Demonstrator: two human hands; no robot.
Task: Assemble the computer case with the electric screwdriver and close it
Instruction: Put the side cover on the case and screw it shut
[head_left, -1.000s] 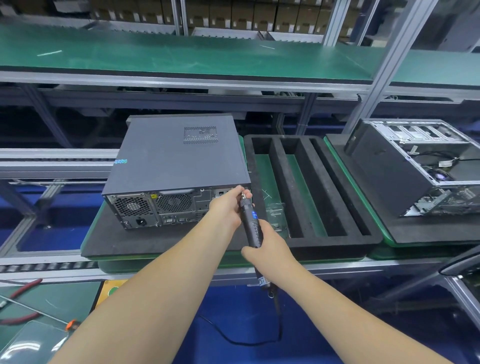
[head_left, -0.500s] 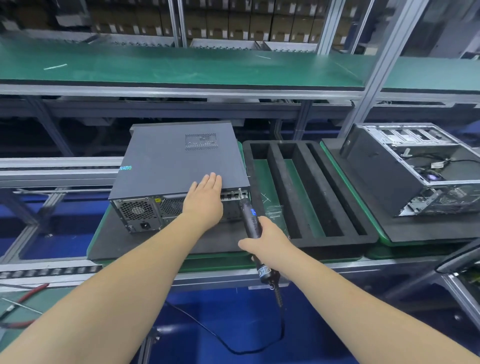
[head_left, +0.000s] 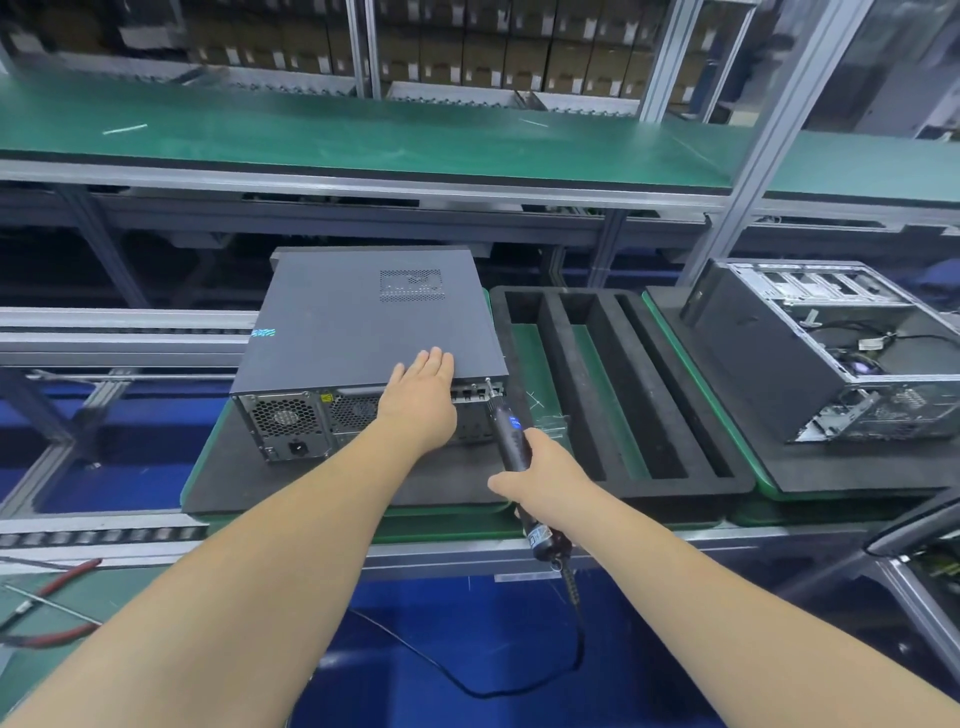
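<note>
– Where are the hands?
– Centrally: the left hand (head_left: 423, 397) lies flat, fingers straight, on the closed computer case (head_left: 374, 332); the right hand (head_left: 540, 480) grips the electric screwdriver (head_left: 511, 434), tip at the case's near right corner.
– And around them?
– Black foam pad (head_left: 291, 483) beneath, on a green conveyor. Right: a slotted foam tray (head_left: 680, 457), then an open metal chassis (head_left: 831, 353).

Ahead of you, a long green-matted upper shelf (head_left: 363, 140) spans grey aluminium frame posts (head_left: 769, 140). Stacked brown cardboard boxes (head_left: 467, 52) fill the rear racking. Blue floor (head_left: 467, 649) lies below the roller conveyor rail (head_left: 104, 535).
</note>
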